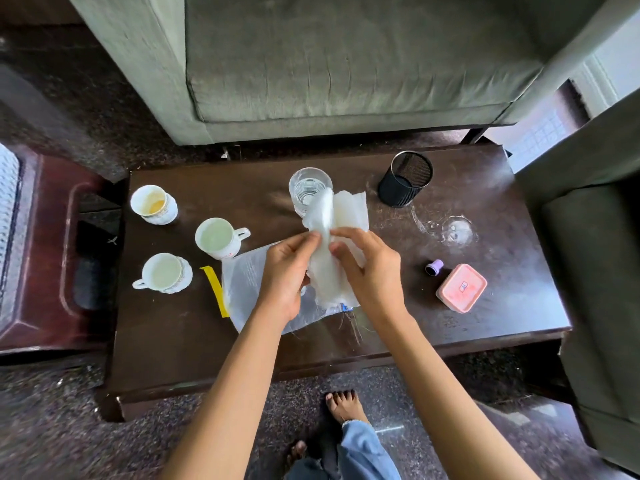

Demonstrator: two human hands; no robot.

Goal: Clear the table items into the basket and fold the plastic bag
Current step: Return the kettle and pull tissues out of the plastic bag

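Head view: both hands meet above the tabletop's middle, left hand [282, 271] and right hand [369, 271] pinching a folded white plastic bag [334, 237] held upright; print on the clear bag [249, 282] beneath is too small to read, as is the pink box [462, 288] label near the right edge

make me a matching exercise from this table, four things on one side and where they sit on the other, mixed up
Things:
1. mesh cup
2. pink box
3. yellow strip
4. white bag

Places:
A. held in both hands
B. far right part of the table, by itself
C. near right of the table, next to a small purple cap
D. flat on the table, left of the clear bag

Pairs: 1-B, 2-C, 3-D, 4-A
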